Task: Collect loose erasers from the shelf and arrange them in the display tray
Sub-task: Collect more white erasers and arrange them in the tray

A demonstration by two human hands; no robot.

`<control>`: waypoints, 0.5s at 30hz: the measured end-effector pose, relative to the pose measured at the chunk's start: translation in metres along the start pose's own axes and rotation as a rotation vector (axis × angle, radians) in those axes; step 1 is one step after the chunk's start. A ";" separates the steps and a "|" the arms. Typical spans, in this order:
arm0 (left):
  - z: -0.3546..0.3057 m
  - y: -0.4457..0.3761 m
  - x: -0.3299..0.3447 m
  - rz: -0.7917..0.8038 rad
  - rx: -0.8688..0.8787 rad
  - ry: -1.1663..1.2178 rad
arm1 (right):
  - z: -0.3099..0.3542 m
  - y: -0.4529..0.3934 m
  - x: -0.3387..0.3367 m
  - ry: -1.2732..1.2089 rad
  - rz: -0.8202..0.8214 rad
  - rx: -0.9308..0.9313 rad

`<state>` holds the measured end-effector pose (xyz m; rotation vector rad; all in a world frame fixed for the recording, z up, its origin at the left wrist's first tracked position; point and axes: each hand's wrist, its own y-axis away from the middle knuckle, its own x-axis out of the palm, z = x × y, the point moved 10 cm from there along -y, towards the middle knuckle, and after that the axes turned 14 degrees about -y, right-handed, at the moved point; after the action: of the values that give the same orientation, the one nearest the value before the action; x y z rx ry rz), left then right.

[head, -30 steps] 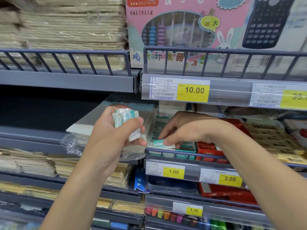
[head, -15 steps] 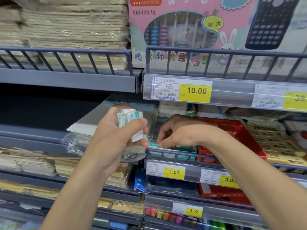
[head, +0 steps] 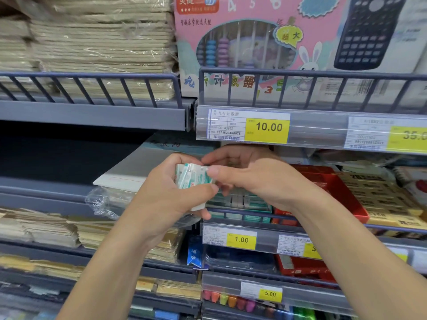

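My left hand (head: 166, 195) grips a bunch of small white-and-teal wrapped erasers (head: 193, 177) in front of the middle shelf. My right hand (head: 251, 176) has come up beside it and pinches the right end of that bunch between thumb and fingers. Just below and behind my hands sits the teal display tray (head: 249, 205) with rows of the same erasers, behind the shelf rail above the 1.00 price tag. Part of the tray is hidden by my right wrist.
A red tray (head: 344, 190) of yellow-labelled boxes stands right of the teal one. A plastic-wrapped pack (head: 120, 179) leans at the left. An abacus box (head: 249, 42) and a calculator box (head: 369, 31) sit on the upper shelf, paper stacks (head: 92, 42) at left.
My right hand left the teal tray and rose to the eraser bunch in my left hand, now pinching it. The left hand stayed about where it was.
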<state>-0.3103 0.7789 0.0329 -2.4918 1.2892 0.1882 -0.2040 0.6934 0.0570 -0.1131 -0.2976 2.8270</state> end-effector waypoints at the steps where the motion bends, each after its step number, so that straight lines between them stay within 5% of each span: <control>1: 0.001 0.001 0.000 -0.002 -0.009 0.002 | 0.000 0.000 -0.001 -0.012 0.006 -0.002; 15: 0.015 -0.001 -0.012 -0.151 -0.072 0.162 | -0.007 0.013 -0.020 -0.220 -0.153 0.019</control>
<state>-0.3156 0.7940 0.0220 -2.7009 1.1648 -0.0032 -0.1875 0.6765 0.0480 0.2177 -0.3121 2.6906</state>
